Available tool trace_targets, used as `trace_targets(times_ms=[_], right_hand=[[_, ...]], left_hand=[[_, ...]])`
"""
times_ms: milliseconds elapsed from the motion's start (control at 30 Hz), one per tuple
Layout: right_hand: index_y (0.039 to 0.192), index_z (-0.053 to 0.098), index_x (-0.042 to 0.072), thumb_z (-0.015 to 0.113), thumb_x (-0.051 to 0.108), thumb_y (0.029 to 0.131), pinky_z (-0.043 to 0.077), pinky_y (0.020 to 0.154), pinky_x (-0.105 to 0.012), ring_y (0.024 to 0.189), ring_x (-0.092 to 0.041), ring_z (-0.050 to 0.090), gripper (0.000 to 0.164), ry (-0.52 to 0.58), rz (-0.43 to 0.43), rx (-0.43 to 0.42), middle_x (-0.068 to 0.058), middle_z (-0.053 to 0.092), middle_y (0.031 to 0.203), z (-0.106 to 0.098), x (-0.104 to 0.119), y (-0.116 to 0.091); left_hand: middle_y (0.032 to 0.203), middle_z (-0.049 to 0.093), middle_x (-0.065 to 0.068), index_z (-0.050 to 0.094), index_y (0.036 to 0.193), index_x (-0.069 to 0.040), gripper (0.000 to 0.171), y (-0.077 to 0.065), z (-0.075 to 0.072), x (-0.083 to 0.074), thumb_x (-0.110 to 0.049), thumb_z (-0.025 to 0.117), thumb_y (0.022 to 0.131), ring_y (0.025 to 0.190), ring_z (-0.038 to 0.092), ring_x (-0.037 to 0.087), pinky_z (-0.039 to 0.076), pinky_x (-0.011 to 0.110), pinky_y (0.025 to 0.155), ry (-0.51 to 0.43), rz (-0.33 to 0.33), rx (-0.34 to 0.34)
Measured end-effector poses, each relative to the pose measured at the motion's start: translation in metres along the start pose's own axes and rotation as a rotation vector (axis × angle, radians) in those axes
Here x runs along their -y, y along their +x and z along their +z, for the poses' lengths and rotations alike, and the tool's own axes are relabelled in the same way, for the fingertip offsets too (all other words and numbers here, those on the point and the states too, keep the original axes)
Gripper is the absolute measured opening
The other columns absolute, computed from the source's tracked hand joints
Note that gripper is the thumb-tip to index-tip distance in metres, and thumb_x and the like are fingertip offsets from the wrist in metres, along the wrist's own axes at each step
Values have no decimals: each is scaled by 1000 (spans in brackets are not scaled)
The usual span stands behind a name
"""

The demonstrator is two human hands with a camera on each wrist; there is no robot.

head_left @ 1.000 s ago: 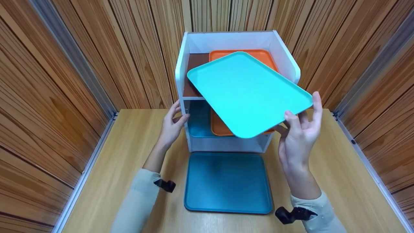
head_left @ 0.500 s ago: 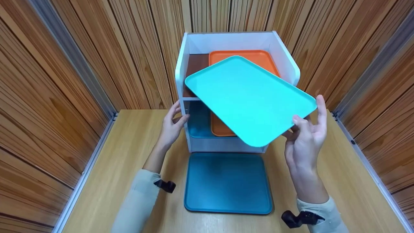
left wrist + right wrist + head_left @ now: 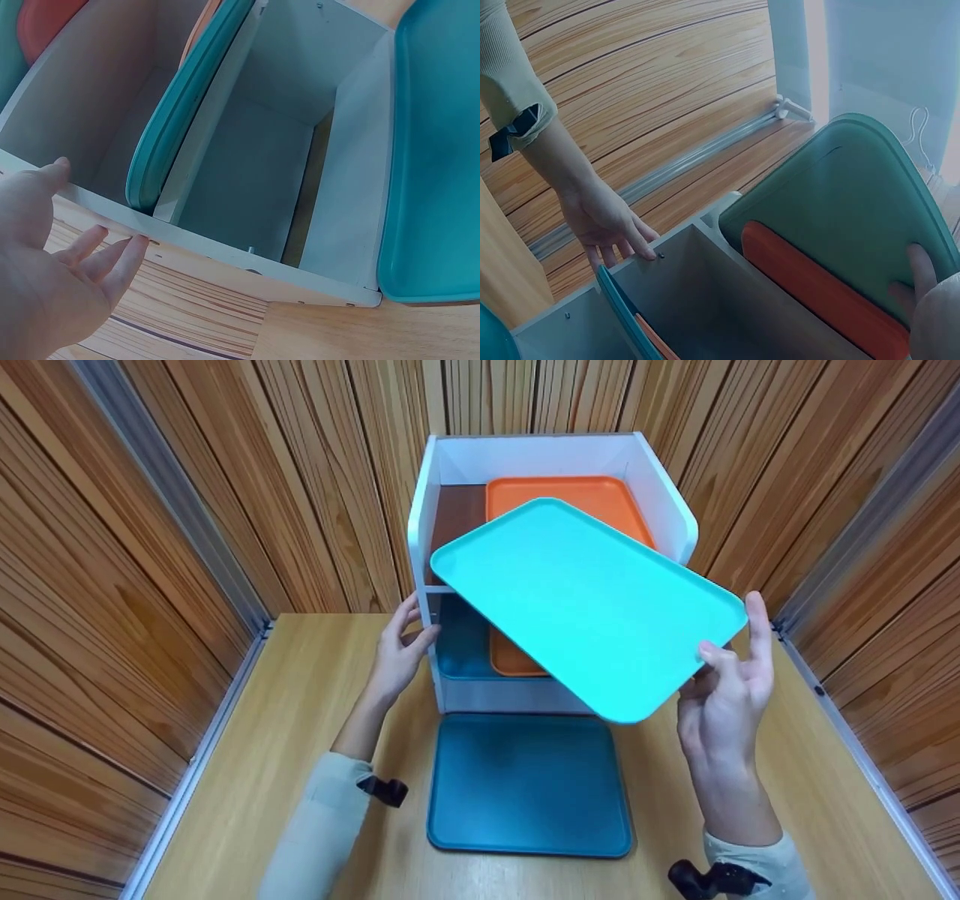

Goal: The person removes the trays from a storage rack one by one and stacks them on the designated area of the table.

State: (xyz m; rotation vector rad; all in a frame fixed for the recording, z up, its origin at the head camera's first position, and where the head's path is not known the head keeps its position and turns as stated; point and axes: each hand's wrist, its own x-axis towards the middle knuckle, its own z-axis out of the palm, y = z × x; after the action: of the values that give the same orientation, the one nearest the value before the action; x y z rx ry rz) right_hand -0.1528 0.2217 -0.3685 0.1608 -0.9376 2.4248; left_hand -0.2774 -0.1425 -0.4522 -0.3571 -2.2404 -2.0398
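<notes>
My right hand holds a turquoise tray by its near right edge, thumb on top and fingers beneath. The tray is tilted in the air before a white shelf unit. On the unit's left side panel, my left hand grips the front edge; the left wrist view has its thumb on the inner face and fingers outside. An orange tray lies on the top shelf, partly hidden by the turquoise one. Below, a smaller orange tray rests on a blue tray.
Another blue tray lies flat on the wooden table, just in front of the unit. The unit's bottom compartment shows in the left wrist view. Wood-panelled walls with metal rails enclose the table.
My right hand has drawn the turquoise tray toward me and to the right, lowering it in view, so more of the top orange tray shows. My left hand has stayed on the side panel.
</notes>
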Motion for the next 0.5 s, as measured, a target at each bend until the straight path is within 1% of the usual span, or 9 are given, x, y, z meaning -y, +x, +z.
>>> trace_targets(times_ms=[67,167,367,433,500], right_hand=[[175,36,12,48,-16,107,71,79,-33,92,-26,88,75,6,9,-2,-22,77,121,-2,1,0],[175,38,12,46,-16,107,71,80,-35,94,-26,88,74,7,29,-10,-22,75,128,-5,3,1],[175,39,13,44,-14,108,72,81,-36,97,-26,88,72,22,80,-20,-20,67,144,-11,10,6],[175,38,13,45,-13,108,72,83,-38,100,-27,88,72,30,97,-8,-20,64,147,-13,12,8],[176,35,13,45,-12,109,72,84,-38,101,-26,87,72,30,115,22,-19,62,148,-15,14,11]], left_hand=[[169,51,22,36,177,-18,64,0,0,0,-14,59,117,149,64,51,54,67,125,-3,4,2],[169,51,22,36,177,-18,64,-1,0,0,-13,59,117,149,64,51,54,66,125,-7,5,2],[168,52,23,37,177,-17,64,0,1,0,-12,59,117,148,65,50,55,65,124,1,6,-6],[168,53,23,37,176,-16,64,0,1,0,-12,59,117,148,65,50,56,65,123,8,8,-9],[168,53,22,38,176,-16,63,0,1,1,-13,60,117,148,65,50,56,64,123,15,6,-13]])
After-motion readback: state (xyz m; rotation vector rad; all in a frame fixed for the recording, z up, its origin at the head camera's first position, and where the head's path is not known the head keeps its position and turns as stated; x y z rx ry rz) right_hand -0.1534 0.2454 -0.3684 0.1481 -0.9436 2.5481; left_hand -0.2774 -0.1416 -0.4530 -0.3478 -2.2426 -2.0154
